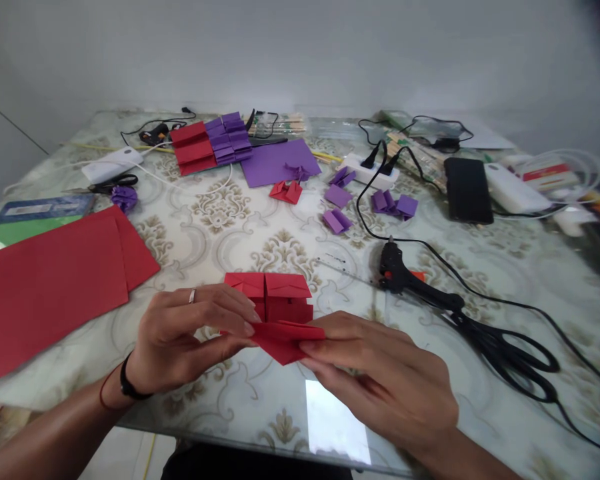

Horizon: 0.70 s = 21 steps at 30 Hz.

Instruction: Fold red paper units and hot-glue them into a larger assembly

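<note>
Red paper, matte and crisply creased, makes up the folded piece (286, 341) held between both hands, low at the middle of the view and above the near part of the desk (190, 230). Its long axis runs from left to right, roughly level, and one pointed corner aims down toward the person; the upper edge shows a thin, doubled layer of paper. Fingers of the left hand (185, 333) pinch its left end narrowly, thumb beneath, while the right hand (385, 373) grips the right end between thumb and fingers.

Just beyond it lies a creased red paper (289, 287), oblong, its longer side also running left to right, with folded flaps and a dark seam between its panels. The desk has a glossy surface patterned with beige floral scrolls and reflecting a bright pale patch near its front edge.

Large, smooth red sheets (55, 280) overlap on the left. Farther back, pleated purple paper (229, 139) shows ridged rows, beside a flat purple sheet (273, 165). On the right, a black glue gun (420, 285) lies next to scissors (475, 330) with looped black handles.
</note>
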Motion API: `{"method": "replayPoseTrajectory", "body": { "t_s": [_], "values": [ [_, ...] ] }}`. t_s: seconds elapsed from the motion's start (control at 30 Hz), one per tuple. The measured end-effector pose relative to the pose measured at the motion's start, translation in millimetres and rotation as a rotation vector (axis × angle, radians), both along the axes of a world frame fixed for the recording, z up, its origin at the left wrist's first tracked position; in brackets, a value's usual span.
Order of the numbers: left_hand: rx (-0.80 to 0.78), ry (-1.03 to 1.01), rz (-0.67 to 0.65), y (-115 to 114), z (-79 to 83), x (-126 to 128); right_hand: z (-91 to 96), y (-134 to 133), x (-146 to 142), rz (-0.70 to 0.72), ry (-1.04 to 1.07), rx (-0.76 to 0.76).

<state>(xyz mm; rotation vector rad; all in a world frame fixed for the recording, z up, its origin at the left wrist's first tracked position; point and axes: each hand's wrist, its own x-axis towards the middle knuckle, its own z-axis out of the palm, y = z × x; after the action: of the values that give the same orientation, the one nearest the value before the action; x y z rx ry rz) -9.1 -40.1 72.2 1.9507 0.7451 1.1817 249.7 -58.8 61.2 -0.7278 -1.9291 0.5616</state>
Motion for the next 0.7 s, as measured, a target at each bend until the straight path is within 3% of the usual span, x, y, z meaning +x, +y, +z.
{"method": "replayPoseTrajectory", "body": {
  "t_s": [0.2,0.37,0.57,0.7],
  "values": [
    [0.035,-0.111,-0.033,1,-3.9,6,1.7,0,-5,-0.032,0.045,0.071],
    [-0.029,-0.28,0.024,-2,-5.5,14,2.8,-1,-7,-0.061,0.029,0.063],
    [0.038,-0.196,0.056,-4,-6.0,9,4.0,-2,-3,-0.07,-0.001,0.075],
    [0.122,0.006,0.035,2,-2.2,2,3.4,1,0,-0.077,-0.013,0.109]
  ]
}}
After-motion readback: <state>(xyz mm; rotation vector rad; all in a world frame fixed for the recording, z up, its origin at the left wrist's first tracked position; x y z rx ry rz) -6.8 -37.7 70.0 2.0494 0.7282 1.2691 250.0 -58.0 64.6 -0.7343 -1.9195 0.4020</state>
